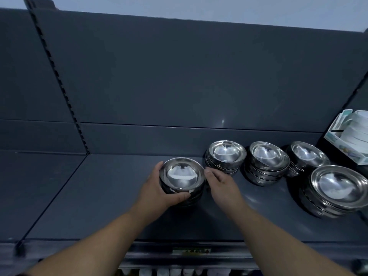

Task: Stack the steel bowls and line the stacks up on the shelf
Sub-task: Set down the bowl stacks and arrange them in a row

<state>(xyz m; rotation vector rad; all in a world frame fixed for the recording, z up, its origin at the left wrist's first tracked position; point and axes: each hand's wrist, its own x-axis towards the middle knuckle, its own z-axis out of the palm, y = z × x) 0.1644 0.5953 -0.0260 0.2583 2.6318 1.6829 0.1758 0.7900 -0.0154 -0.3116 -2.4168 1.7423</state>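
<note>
A stack of shiny steel bowls [182, 176] stands on the dark grey shelf [99, 196], left of the others. My left hand [157, 192] wraps around its left and front side, thumb along the lower rim. My right hand [221, 185] is at the stack's right side, fingertips near the rim; contact is unclear. Three more bowl stacks stand in a row near the back wall: one [226, 155], a second [266, 161] and a third [306, 157]. A wider stack [338, 189] sits nearer the front at the right.
A boxed set of white dishes [352, 136] stands at the far right of the shelf. A slotted upright [59, 82] divides this bay from the left one. A price strip [191, 251] runs along the shelf's front edge, with pale items below.
</note>
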